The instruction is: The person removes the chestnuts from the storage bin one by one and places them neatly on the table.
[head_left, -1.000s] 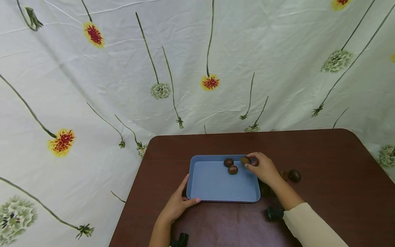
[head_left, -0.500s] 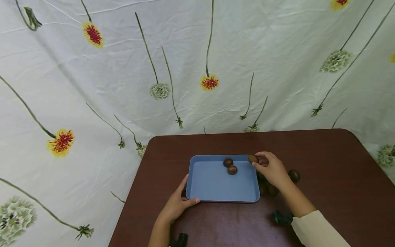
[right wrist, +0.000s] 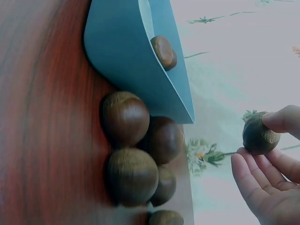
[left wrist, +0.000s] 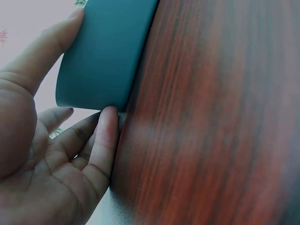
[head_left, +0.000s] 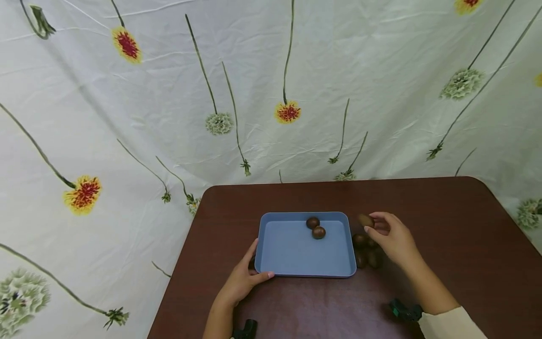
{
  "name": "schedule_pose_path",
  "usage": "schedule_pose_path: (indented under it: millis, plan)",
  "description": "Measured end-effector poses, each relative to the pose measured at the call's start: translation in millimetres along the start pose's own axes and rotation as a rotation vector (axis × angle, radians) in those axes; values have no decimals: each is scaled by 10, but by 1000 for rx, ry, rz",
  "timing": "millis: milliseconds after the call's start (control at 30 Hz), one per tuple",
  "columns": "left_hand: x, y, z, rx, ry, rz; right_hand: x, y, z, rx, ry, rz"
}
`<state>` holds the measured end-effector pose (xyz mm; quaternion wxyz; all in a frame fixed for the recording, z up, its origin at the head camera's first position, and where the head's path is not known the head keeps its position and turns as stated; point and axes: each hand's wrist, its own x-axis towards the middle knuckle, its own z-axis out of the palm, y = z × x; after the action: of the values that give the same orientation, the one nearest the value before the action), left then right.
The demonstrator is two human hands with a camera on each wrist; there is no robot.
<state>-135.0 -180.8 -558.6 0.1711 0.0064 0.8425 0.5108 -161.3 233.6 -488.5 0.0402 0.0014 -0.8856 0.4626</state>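
A shallow blue tray (head_left: 305,254) stands on the table, with two brown chestnuts (head_left: 318,232) inside toward its back right. My left hand (head_left: 241,281) lies against the tray's near left corner, thumb along the front edge and fingers on the left side; its fingers look fairly straight in the left wrist view. My right hand (head_left: 394,240) pinches another chestnut (right wrist: 260,133) between thumb and fingertips, raised above the table right of the tray. Below it, several chestnuts (right wrist: 133,176) lie in a cluster beside the tray's right wall, partly hiding one another.
The dark reddish-brown table (head_left: 461,226) extends to the right and in front of the tray. A white cloth with printed flowers (head_left: 288,113) hangs behind the table. Dark camera mounts (head_left: 404,310) sit at both wrists.
My right hand has moved right with its chestnut, from over the tray's back right corner to outside the tray. The left hand and the two chestnuts in the tray have stayed put.
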Motion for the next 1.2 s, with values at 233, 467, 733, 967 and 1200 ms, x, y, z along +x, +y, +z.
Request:
schedule_pose_path:
  millis: [233, 467, 733, 967, 1200]
  plan:
    - [-3, 2, -3, 7, 0, -7, -116, 107, -75, -17, 44, -4]
    - [-9, 4, -7, 3, 0, -10, -261, 211, -115, -36, 64, -4]
    - [-16, 32, -1, -5, -7, -13, -415, 328, -150, -66, 52, 24]
    - [-15, 28, 7, 2, -4, -14, -563, 454, -174, -86, -30, 68]
    - [-8, 27, -8, 3, -5, -11, -640, 549, -167, -110, -77, 108]
